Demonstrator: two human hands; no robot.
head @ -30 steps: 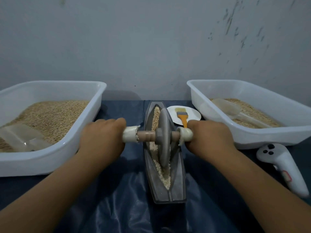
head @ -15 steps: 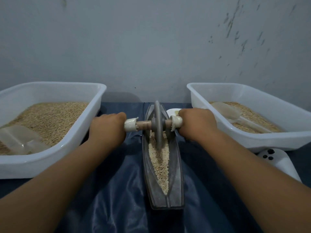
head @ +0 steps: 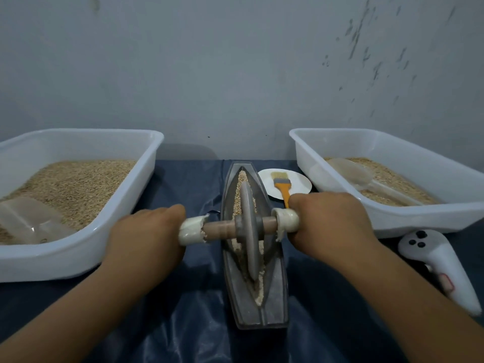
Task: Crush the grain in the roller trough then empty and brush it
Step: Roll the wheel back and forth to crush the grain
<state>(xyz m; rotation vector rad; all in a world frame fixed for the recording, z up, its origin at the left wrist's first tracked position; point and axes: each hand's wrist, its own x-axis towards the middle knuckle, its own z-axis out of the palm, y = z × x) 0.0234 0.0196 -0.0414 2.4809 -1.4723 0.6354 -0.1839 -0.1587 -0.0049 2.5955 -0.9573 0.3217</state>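
Left hand (head: 146,231) and right hand (head: 324,224) each curl their fingers (head: 170,213) round one end of the roller (head: 247,227) axle. Between the fingers, the wheel stands in the grain (head: 237,195) inside the trough (head: 255,297), and the brush (head: 282,185) lies just beyond the right fingers.

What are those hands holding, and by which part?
Both hold the roller: left hand and right hand each grip one end of its axle.

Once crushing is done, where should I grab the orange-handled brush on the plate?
Take the brush by its orange handle, coming from the near side. It lies flat on the white plate with bristles pointing at the wall; the handle end points at you, partly hidden behind the right hand.
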